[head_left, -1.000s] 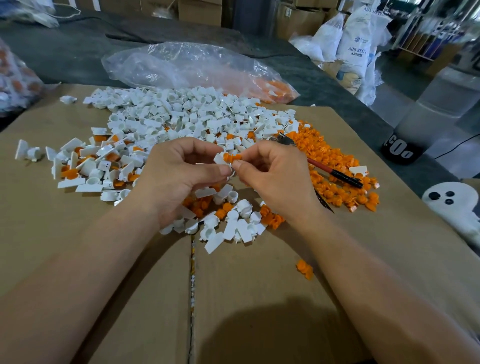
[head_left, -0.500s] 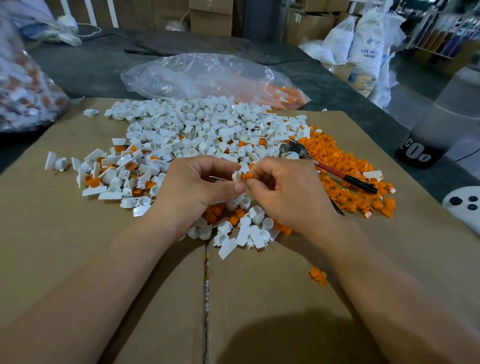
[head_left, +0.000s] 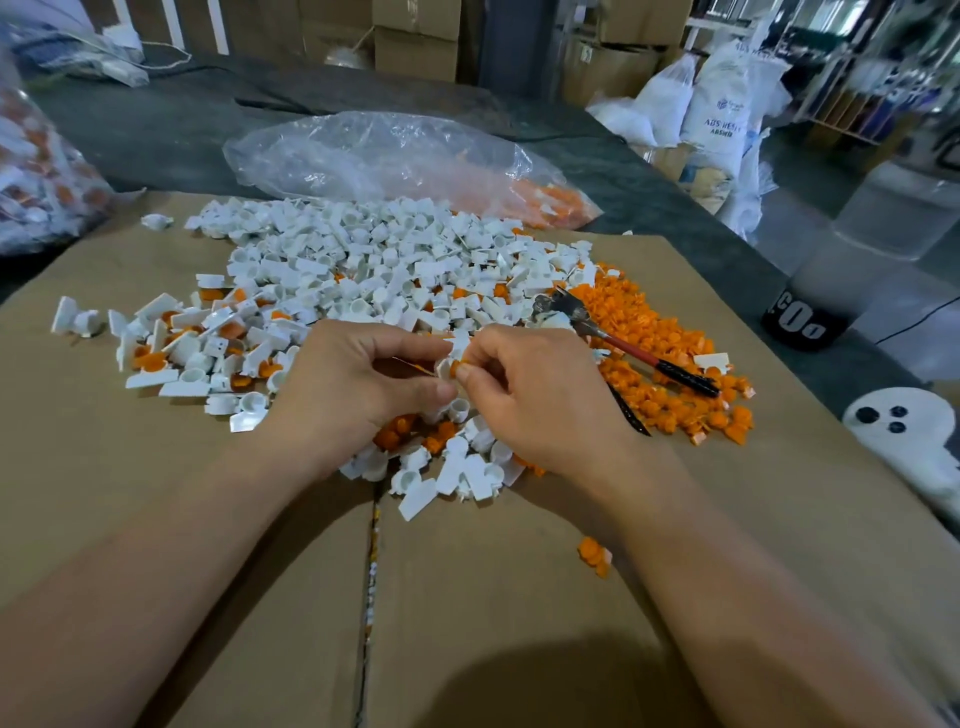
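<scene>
My left hand (head_left: 353, 387) pinches a small white plastic cap (head_left: 445, 368) between thumb and fingers. My right hand (head_left: 540, 400) pinches a small orange plug (head_left: 456, 369) against that cap's opening. Both hands hover just above a small heap of white and orange parts (head_left: 447, 462) on the cardboard sheet (head_left: 260, 597). Behind them spreads a big pile of white caps (head_left: 374, 265). A pile of orange plugs (head_left: 660, 358) lies to the right.
Pliers with red and black handles (head_left: 628, 353) lie across the orange pile. A clear plastic bag (head_left: 395, 161) holding orange parts lies behind the white pile. Another filled bag (head_left: 36, 171) sits far left. A white ghost-like object (head_left: 904, 431) lies at the right edge.
The view has shifted, so the piles sit lower and further right in the picture. Both hands stay together, still pressing the orange plug and the white cap against each other.
</scene>
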